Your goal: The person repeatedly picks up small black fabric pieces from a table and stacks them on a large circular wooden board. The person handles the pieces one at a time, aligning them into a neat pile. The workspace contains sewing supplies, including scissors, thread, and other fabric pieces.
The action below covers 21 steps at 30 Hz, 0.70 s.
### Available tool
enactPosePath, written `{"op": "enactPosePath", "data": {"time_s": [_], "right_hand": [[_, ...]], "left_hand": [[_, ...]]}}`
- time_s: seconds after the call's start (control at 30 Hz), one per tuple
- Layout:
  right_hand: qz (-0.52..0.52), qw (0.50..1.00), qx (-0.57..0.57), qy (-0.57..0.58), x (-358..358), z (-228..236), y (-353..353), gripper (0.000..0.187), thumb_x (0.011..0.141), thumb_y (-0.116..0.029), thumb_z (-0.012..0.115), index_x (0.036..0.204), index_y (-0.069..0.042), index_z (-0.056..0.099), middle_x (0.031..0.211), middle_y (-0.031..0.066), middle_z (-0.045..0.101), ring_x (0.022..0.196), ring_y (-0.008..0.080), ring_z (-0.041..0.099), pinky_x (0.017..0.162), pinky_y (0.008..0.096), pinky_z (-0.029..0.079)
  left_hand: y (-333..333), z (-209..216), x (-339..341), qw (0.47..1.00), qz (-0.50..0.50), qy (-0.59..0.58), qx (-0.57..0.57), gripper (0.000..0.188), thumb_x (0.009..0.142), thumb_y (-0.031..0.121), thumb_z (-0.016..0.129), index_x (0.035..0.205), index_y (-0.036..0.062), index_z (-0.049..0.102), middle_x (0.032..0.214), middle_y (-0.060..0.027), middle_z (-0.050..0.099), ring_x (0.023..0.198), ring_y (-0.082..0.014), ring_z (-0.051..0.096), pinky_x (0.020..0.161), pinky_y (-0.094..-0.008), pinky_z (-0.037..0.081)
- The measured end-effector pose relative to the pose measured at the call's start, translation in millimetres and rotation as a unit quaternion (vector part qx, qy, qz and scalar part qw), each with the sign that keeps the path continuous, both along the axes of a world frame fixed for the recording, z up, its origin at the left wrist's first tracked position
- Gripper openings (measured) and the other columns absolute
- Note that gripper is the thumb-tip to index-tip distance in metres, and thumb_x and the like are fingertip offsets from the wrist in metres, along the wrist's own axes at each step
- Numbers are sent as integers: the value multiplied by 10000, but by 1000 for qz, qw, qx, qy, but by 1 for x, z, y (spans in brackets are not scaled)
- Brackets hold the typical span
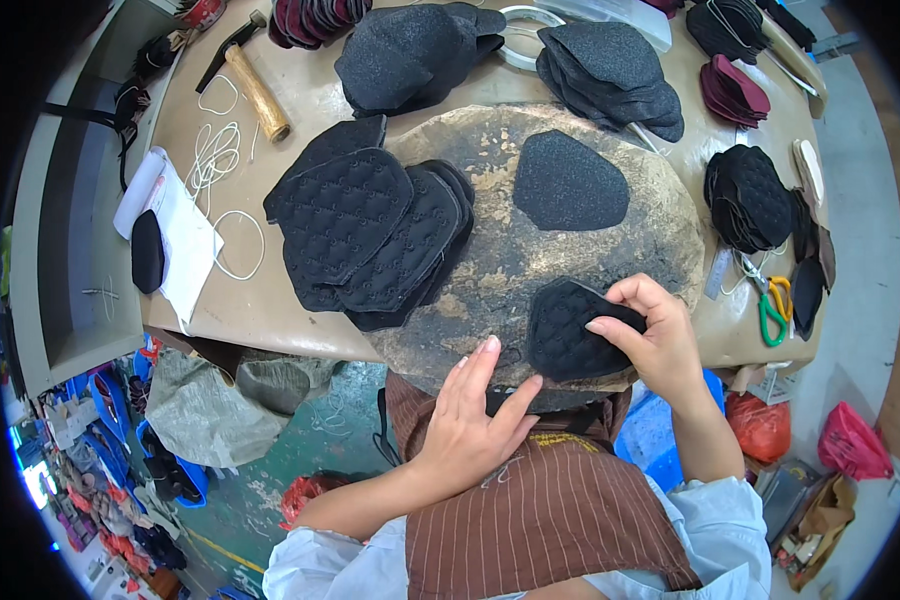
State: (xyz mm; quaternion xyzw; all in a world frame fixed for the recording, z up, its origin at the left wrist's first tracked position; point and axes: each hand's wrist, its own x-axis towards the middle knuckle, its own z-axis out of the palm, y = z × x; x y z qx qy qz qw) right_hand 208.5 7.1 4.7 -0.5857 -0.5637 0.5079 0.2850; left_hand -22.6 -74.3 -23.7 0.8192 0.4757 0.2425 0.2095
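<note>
On a worn, rounded slab [460,300] lies a black quilted fabric piece [570,335], close to its near edge. My right hand [660,335] pinches that piece's right edge between thumb and fingers and lifts it slightly. Flat at the slab's front edge, my left hand [482,410] has its fingers spread, with the fingertips just left of the quilted piece. Farther back on the slab rests a plain dark grey felt-like piece [572,182]. To the left, a fanned stack of black quilted pieces [340,215] overlaps the slab's edge.
Stacks of dark grey pieces [415,55] stand behind the slab. A hammer [255,90], white cord [215,150] and papers [180,240] lie at left. Scissors with green and orange handles [773,310] lie at right, near another black stack [745,200]. A roll of tape [518,50] sits at the back.
</note>
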Motion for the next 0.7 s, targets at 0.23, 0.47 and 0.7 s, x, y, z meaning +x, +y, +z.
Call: {"op": "enactPosePath", "data": {"time_s": [0.23,0.47,0.7], "right_hand": [[-10,1000,3,-19,-2,1,-1,228,789,-72,753,905,7,574,805,60,661,797,80,621,704,258,494],[-43,998,-29,-26,-8,8,-1,221,791,-75,757,904,13,589,789,69,680,783,74,627,682,250,500],[-21,999,4,-43,-8,5,6,196,812,-78,737,910,16,596,746,79,673,737,65,628,621,248,495]], "left_hand": [[1,-1,5,999,26,11,25,595,735,217,748,1300,186,567,1385,-252,355,1225,-361,465,998,-453,415],[0,-1,6,997,10,67,27,511,809,176,641,1313,161,557,1395,-208,379,1236,-314,473,992,-434,410],[45,18,9,976,-178,126,-2,497,729,338,729,1092,41,567,1474,-151,388,1341,-242,398,1089,-517,209]]}}
